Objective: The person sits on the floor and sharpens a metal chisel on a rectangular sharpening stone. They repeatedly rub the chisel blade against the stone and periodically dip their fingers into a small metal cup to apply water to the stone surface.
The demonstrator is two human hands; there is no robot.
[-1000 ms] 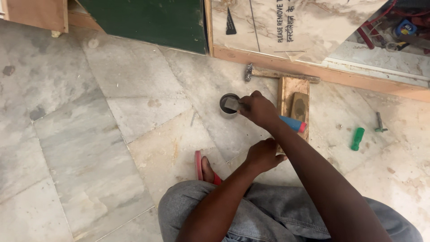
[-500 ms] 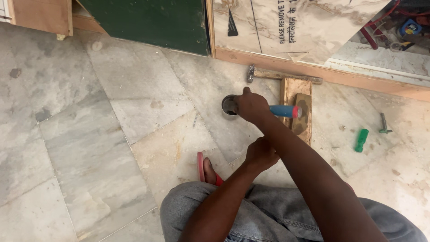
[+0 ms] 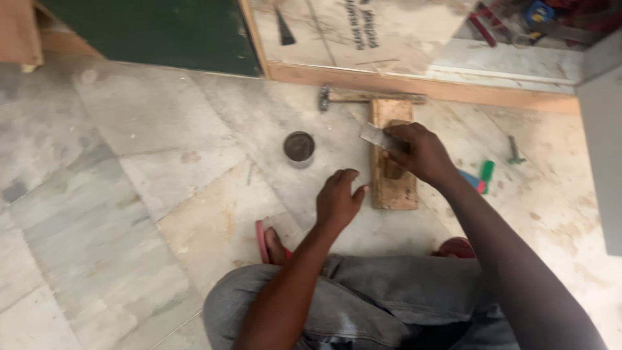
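right hand moved off the tin, now gripping a chisel over the block; left hand open

A hammer is lying along the wooden strip at upper centre, a green panel is standing upper left, and a green tool is resting at right.

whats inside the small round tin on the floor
The small round tin sits open on the stone floor, filled almost to the rim with a dull grey-brown paste. Its depth and bottom are covered by the paste. Neither hand touches it.
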